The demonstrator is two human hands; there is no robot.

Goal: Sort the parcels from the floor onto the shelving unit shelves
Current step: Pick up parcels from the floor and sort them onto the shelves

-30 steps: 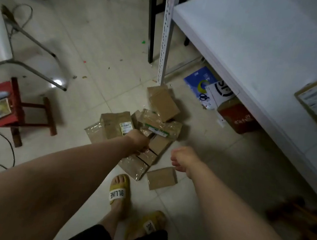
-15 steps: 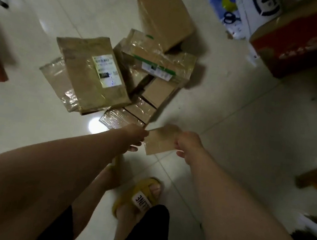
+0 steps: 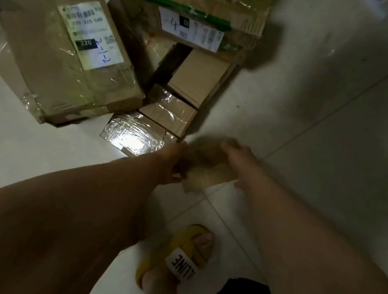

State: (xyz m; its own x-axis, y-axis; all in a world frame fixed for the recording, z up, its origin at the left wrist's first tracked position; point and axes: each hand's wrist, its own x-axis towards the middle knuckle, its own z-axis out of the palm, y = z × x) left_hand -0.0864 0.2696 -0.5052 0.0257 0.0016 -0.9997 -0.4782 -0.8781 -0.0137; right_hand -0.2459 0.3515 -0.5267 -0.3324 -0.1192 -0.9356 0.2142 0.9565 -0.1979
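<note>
On a pale tiled floor (image 3: 309,135), a large labelled parcel (image 3: 60,61) and a green-taped parcel (image 3: 197,10) lie touching a cluster of smaller boxes (image 3: 195,80). Just beside them, the left hand (image 3: 170,166) and right hand (image 3: 241,161) grip a small brown parcel (image 3: 206,165) by its ends, near a yellow slipper (image 3: 176,257).

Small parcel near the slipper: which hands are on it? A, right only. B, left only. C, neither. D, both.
D: the left hand and the right hand each grip an end of the small parcel, though the picture is blurred there.
</note>
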